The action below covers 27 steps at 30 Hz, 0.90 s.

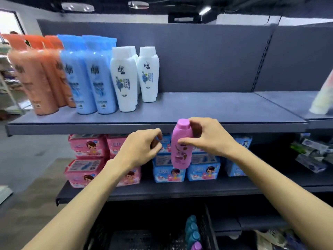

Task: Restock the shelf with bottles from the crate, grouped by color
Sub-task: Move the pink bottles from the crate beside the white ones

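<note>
The pink bottle (180,150) is upright in the air, its cap level with the front edge of the upper shelf (216,109) and its body in front of the gap below. The right hand (210,139) grips it from the right: the thumb presses the front near the middle and the fingers curl round behind the cap. The left hand (140,148) is just beside the bottle on its left, not touching it, with the fingers curled in and holding nothing.

At the left of the upper shelf stand rows by color: orange bottles (36,76), then blue bottles (90,76), then white bottles (124,78); the shelf to their right is bare. On the lower shelf behind the hands are pink packs (86,147) and blue packs (203,170). Below, the dark crate (137,237) holds teal bottles (191,230) and a purple one (197,247).
</note>
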{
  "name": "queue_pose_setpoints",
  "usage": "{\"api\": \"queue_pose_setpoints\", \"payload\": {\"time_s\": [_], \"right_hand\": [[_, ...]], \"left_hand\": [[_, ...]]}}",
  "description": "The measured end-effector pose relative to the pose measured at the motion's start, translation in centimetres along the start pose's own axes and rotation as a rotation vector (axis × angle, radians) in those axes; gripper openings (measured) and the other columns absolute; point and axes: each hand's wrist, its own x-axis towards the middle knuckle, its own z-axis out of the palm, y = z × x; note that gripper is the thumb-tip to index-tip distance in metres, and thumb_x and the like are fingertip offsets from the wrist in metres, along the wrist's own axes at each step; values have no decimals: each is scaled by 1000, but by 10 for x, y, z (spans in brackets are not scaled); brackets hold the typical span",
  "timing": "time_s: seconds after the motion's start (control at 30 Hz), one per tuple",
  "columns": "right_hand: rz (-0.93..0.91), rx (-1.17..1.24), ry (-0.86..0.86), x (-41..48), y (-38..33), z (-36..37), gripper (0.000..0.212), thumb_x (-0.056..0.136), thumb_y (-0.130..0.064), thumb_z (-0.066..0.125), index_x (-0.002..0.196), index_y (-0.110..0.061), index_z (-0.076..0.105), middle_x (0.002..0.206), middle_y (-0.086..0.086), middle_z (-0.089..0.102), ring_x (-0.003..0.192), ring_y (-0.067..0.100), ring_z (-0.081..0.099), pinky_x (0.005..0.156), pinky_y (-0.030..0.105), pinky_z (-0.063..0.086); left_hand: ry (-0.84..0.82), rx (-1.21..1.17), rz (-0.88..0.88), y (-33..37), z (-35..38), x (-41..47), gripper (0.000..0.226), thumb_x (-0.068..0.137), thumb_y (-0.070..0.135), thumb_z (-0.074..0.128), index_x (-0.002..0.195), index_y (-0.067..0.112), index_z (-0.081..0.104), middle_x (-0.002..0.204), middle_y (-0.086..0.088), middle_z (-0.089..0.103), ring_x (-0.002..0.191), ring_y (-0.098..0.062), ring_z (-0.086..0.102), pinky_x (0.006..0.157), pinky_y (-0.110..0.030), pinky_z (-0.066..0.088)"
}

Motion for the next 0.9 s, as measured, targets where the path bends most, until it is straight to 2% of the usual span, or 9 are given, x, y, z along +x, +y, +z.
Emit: {"api": "queue_pose_setpoints", "payload": {"time_s": [0.17, 0.27, 0.33, 0.53, 0.67, 0.8, 0.9], "right_hand": [[-58, 101, 69, 24, -32, -39, 28, 78, -27, 85, 101, -20, 69, 92, -8, 76, 86, 6, 72, 76, 24, 56], [-88, 87, 114, 40, -51, -61, 32, 78, -29, 85, 105, -17, 70, 93, -8, 76, 87, 5, 72, 78, 21, 56], [-116, 74, 145, 50, -62, -74, 33, 79, -31, 85, 104, -17, 70, 92, -8, 76, 85, 5, 72, 77, 21, 57], [-136, 37, 189, 80, -81, -99, 39, 80, -32, 83, 112, -14, 69, 97, -4, 76, 88, 9, 73, 79, 33, 62], [-135, -18, 206, 93, -85, -109, 42, 81, -33, 82, 115, -15, 69, 101, -4, 75, 91, 9, 73, 84, 33, 60], [-123, -54, 200, 101, -85, -114, 40, 81, -36, 81, 114, -16, 68, 101, -4, 75, 92, 12, 72, 84, 34, 60], [-118, -108, 188, 104, -81, -114, 37, 82, -36, 80, 111, -17, 67, 100, -4, 74, 91, 12, 71, 81, 30, 60]], "left_hand": [[92, 26, 62, 10, -31, 27, 11, 78, 28, 52, 85, 20, 58, 61, 12, 51, 57, -16, 45, 55, -30, 42], [129, 86, 96, 12, -53, 49, 7, 81, 23, 57, 87, 20, 58, 63, 13, 52, 57, -13, 46, 55, -28, 40], [151, 115, 110, 13, -66, 64, 6, 82, 24, 58, 87, 22, 58, 64, 13, 54, 57, -12, 47, 55, -29, 42], [197, 197, 124, 18, -97, 104, 7, 83, 24, 60, 87, 19, 59, 70, 9, 64, 61, -18, 55, 58, -32, 47], [203, 241, 123, 18, -110, 119, 8, 85, 26, 60, 89, 19, 60, 72, 7, 65, 64, -20, 56, 60, -33, 48], [207, 264, 137, 20, -120, 127, 7, 86, 25, 60, 89, 19, 60, 74, 6, 65, 68, -22, 56, 61, -33, 48], [212, 273, 140, 20, -119, 128, 8, 86, 25, 59, 89, 18, 59, 74, 6, 64, 69, -22, 56, 61, -33, 48]]}}
